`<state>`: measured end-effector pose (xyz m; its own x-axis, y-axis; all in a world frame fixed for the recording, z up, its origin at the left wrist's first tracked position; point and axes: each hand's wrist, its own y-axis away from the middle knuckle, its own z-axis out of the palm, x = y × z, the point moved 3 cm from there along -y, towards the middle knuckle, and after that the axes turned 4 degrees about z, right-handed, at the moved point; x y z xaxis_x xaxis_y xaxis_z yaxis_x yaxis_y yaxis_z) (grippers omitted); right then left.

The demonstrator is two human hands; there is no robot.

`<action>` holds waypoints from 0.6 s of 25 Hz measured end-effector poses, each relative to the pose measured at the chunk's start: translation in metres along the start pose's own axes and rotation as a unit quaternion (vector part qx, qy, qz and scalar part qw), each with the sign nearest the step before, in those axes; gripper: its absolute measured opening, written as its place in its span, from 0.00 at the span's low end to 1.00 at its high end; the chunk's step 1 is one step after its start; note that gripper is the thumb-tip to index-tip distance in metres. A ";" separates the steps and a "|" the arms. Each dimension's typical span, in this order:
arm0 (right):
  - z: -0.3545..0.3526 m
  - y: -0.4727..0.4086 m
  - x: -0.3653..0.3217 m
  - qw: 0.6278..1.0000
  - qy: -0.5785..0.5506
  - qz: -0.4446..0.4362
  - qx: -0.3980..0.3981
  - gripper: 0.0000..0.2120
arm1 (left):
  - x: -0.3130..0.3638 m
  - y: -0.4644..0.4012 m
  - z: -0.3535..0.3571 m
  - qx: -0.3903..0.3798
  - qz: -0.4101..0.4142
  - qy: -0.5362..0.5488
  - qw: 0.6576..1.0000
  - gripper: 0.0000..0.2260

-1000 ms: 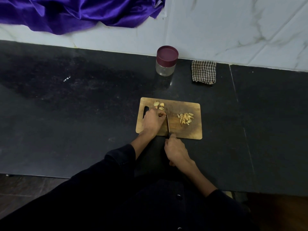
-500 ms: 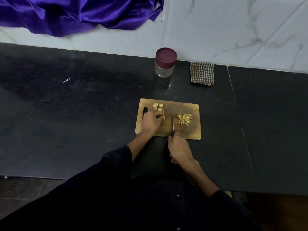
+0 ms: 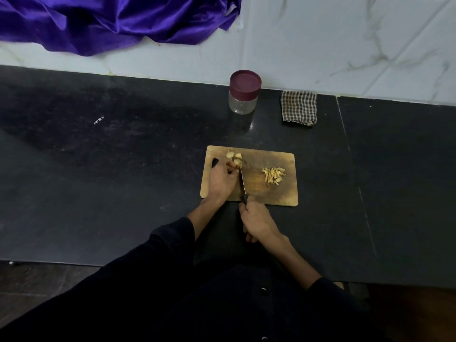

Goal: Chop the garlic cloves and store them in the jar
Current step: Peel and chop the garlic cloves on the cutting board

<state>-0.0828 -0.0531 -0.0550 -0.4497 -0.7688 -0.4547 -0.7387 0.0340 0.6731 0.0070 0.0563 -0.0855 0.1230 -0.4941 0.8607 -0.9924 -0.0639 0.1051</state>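
Wooden board point(image 3: 283, 193): L hand point(image 3: 222, 180) pinches garlic clove point(image 3: 238, 163), R hand point(image 3: 256, 222) grips knife point(image 3: 243, 183); jar point(image 3: 244, 92), cloth point(image 3: 299, 111) behind.

The right hand point(image 3: 257, 222) grips a knife point(image 3: 243, 185) by its handle; its blade lies beside the left hand point(image 3: 223, 180), whose fingertips pin a garlic clove point(image 3: 237, 163) on the wooden chopping board point(image 3: 286, 196); right of the blade sits chopped garlic point(image 3: 273, 175).

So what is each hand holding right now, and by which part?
The right hand grips the knife by its black handle. The left hand pins a garlic clove under its fingertips on the cutting board.
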 end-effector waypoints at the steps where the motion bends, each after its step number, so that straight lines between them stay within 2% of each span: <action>1: 0.001 0.000 0.000 1.000 0.005 -0.001 -0.003 0.11 | 0.000 0.001 -0.001 -0.002 -0.004 0.015 1.000 0.06; 6: -0.002 -0.006 0.007 0.998 0.044 0.013 0.050 0.12 | -0.003 0.000 -0.003 -0.011 -0.021 0.019 1.000 0.05; 11: -0.019 -0.005 0.026 0.995 -0.008 0.053 0.080 0.12 | -0.001 -0.001 0.002 -0.014 -0.003 -0.025 1.000 0.07; 15: -0.021 -0.005 0.024 0.996 -0.007 0.041 0.081 0.12 | 0.002 0.001 0.000 -0.018 0.006 -0.021 1.000 0.07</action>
<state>-0.0796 -0.0854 -0.0571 -0.5188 -0.7497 -0.4108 -0.7693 0.1999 0.6068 0.0059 0.0554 -0.0838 0.1108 -0.5306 0.8404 -0.9931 -0.0271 0.1138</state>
